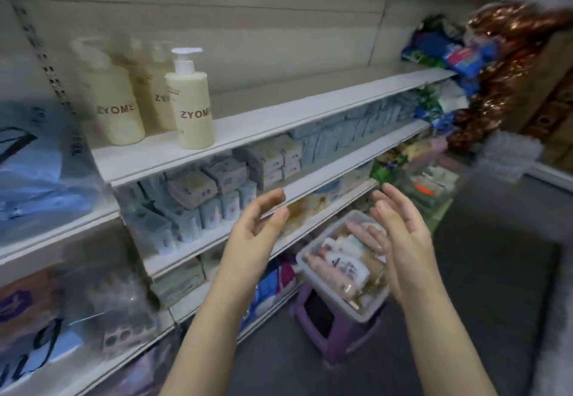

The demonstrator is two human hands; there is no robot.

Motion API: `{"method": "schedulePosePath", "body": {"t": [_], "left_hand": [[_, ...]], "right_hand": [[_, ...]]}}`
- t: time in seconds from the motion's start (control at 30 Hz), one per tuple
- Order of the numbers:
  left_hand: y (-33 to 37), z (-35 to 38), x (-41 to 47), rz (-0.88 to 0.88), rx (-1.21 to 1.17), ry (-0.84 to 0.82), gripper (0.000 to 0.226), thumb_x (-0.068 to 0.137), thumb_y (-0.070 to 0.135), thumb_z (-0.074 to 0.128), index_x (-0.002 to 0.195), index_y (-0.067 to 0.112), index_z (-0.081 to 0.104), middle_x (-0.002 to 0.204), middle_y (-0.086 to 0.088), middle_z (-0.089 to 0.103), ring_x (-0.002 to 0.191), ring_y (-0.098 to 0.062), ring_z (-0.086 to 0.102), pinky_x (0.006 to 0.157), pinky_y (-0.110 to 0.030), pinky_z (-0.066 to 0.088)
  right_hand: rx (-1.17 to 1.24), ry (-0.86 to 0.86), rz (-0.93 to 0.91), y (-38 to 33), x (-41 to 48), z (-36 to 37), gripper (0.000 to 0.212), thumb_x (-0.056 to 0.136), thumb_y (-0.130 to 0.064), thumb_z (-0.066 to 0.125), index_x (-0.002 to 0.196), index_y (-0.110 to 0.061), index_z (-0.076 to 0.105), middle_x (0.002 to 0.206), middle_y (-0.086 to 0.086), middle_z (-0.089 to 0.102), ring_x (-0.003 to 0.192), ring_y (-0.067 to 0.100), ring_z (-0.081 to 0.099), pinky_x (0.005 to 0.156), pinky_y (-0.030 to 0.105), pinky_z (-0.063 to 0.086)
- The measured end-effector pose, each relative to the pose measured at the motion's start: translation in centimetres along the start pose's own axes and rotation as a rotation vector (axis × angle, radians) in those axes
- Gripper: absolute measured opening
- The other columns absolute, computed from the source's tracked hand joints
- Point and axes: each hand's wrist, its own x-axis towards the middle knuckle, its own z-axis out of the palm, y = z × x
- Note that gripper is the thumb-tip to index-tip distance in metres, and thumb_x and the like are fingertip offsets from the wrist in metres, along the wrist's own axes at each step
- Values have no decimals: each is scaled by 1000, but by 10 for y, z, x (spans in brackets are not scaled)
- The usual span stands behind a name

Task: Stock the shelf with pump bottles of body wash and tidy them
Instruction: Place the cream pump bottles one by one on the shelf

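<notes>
Fingers of the left hand [255, 237] and right hand [403, 240] are loose and empty, above a clear plastic bin [333, 298] of bottles. Three cream plastic pump bottles [193, 107] stand at the white shelf's [310, 116] left end. The front one sits near the lip, so a careless nudge while adding more could topple it.

Both hands, left [252, 234] and right [400, 240], raised, fingers relaxed, palms facing, holding nothing.
</notes>
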Motion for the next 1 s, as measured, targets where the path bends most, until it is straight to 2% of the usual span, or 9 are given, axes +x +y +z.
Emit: {"method": "schedulePosePath", "body": {"t": [0.07, 0.13, 0.2, 0.3, 0.4, 0.43, 0.57, 0.8, 1.0], "left_hand": [[-8, 27, 4, -3, -23, -64, 28, 90, 23, 58, 117, 23, 63, 109, 21, 69, 110, 0, 62, 103, -28, 47], [-18, 58, 8, -15, -36, -117, 28, 85, 26, 59, 113, 25, 64, 107, 21, 70, 108, -1, 62, 96, -24, 50], [-28, 94, 11, -36, -46, -165, 25, 87, 25, 60, 111, 26, 64, 110, 17, 70, 105, -3, 63, 86, -22, 52], [-42, 154, 16, -61, -36, -228, 22, 93, 20, 58, 113, 27, 65, 113, 15, 69, 107, -5, 63, 88, -27, 50], [-53, 224, 15, -102, -50, -276, 21, 95, 21, 57, 115, 26, 64, 111, 11, 69, 108, -9, 63, 83, -21, 53], [-57, 247, 14, -120, -48, -289, 21, 96, 20, 56, 115, 24, 63, 109, 10, 68, 106, -11, 63, 82, -22, 53], [-80, 338, 8, -172, -21, -336, 21, 97, 20, 55, 116, 22, 64, 113, 6, 68, 115, -21, 61, 97, -43, 49], [-111, 452, -6, -292, -80, -372, 14, 97, 20, 55, 103, 27, 66, 108, 7, 70, 107, -18, 63, 94, -37, 47], [-139, 498, 10, -363, -47, -365, 14, 97, 22, 55, 104, 27, 66, 101, 13, 71, 98, -10, 66, 77, -24, 48]], "right_hand": [[7, 111, -20, -7, 1, -31, 32, 97, -14, 55, 128, -23, 57, 126, -4, 61, 110, 5, 64, 80, 19, 54], [0, 199, -28, -11, 4, -64, 32, 98, -15, 54, 129, -22, 57, 126, -4, 61, 103, 4, 67, 89, 24, 53], [-24, 262, -24, -13, 9, -100, 27, 97, -20, 56, 122, -29, 60, 127, -5, 63, 118, 11, 61, 101, 33, 46], [-62, 333, -30, -21, 19, -158, 21, 97, -22, 57, 114, -35, 61, 125, -9, 63, 121, 12, 57, 101, 34, 45], [-90, 405, -29, -30, 30, -221, 24, 98, -22, 56, 117, -35, 59, 126, -11, 62, 122, 11, 56, 99, 32, 47], [-91, 430, -16, -32, 33, -243, 24, 98, -23, 57, 118, -35, 58, 127, -12, 61, 123, 11, 55, 100, 33, 46], [-75, 512, 21, -37, 46, -333, 24, 97, -26, 57, 119, -36, 57, 124, -17, 59, 125, 11, 54, 104, 35, 44], [-75, 590, 42, -56, 72, -444, 26, 98, -25, 56, 124, -31, 54, 126, -11, 59, 127, 14, 53, 104, 37, 43], [-69, 607, 99, -40, 98, -485, 26, 98, -26, 57, 123, -33, 54, 118, -20, 58, 125, 12, 54, 102, 35, 45]]}}
